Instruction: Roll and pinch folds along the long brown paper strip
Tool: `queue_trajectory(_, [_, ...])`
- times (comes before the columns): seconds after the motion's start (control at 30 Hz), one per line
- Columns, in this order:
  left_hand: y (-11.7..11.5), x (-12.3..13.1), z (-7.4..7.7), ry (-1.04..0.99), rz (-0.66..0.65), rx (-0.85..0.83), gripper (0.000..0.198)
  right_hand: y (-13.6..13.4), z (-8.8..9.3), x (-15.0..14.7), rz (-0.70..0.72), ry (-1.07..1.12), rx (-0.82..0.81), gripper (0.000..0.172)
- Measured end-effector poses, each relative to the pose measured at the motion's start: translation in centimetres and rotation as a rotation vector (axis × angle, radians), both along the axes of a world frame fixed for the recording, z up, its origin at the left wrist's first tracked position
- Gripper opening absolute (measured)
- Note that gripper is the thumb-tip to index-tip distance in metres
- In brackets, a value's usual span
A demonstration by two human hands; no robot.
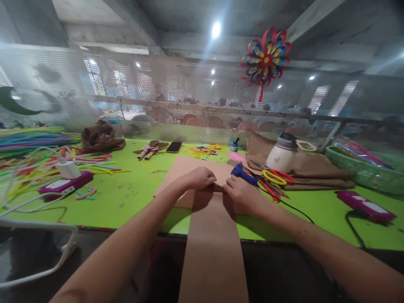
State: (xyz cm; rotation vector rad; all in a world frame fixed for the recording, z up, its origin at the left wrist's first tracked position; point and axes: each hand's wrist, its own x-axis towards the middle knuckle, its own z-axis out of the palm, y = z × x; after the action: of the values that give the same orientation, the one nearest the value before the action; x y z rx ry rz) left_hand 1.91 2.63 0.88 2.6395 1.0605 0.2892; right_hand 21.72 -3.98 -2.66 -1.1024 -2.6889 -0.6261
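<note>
A long strip of brown paper (211, 240) runs from the green table (126, 198) over its front edge toward me. At the strip's far end it is gathered into narrow pleats (217, 187). My left hand (198, 179) pinches the pleats from the left, fingers closed. On the right side, my right hand (241, 195) presses the same folded end, fingers closed on it. A larger brown sheet (186, 168) lies under the strip.
A blue glue gun (243, 173) and scissors with yellow and red handles (276, 177) lie just right of my hands. A white jar (281, 155) sits on brown cloth. Coloured strips (34, 147), a charger, pink boxes, a phone (174, 147) and a green basket (366, 170) surround the area.
</note>
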Motion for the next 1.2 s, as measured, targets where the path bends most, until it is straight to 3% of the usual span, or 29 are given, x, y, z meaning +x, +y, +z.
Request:
queue_trajectory(0.2, [-0.2,-0.5,-0.4,-0.005,-0.101,-0.112,0.04,-0.3,-0.2,-0.7,0.006,0.039,0.078,0.014])
queue_trajectory(0.43, [-0.6,-1.2,-0.9,0.016,-0.098,-0.153,0.037,0.3,-1.6,-0.5,0.015,0.284,-0.001,0.018])
queue_trajectory(0.53, [-0.6,-1.0,-0.9,-0.002,-0.068,-0.172,0.033,0.4,-1.3,0.1,0.063,0.532,-0.143,0.022])
queue_trajectory(0.6, [-0.8,-0.9,-0.7,-0.012,-0.056,-0.187,0.031,0.6,-0.9,0.7,0.049,0.742,-0.324,0.036])
queue_trajectory(0.67, [-1.0,-0.9,-0.6,-0.018,-0.077,-0.208,0.031,1.0,-0.3,1.1,-0.012,0.894,-0.541,0.039])
queue_trajectory(0.73, [-1.3,-0.8,-0.4,-0.033,-0.11,-0.217,0.032,1.5,0.2,1.3,-0.063,0.931,-0.777,0.033])
queue_trajectory(0.83, [-1.5,-0.8,-0.2,-0.065,-0.131,-0.21,0.034,2.5,1.0,1.0,-0.118,0.874,-1.018,0.046])
queue_trajectory(1.0, [-1.2,-1.1,-0.2,-0.116,-0.114,-0.186,0.033,3.8,1.4,0.5,-0.058,0.863,-1.064,0.046])
queue_trajectory(1.2, [-0.6,-1.1,-0.8,-0.13,-0.136,-0.214,0.032,3.8,-0.1,0.4,-0.064,1.02,-1.054,0.04])
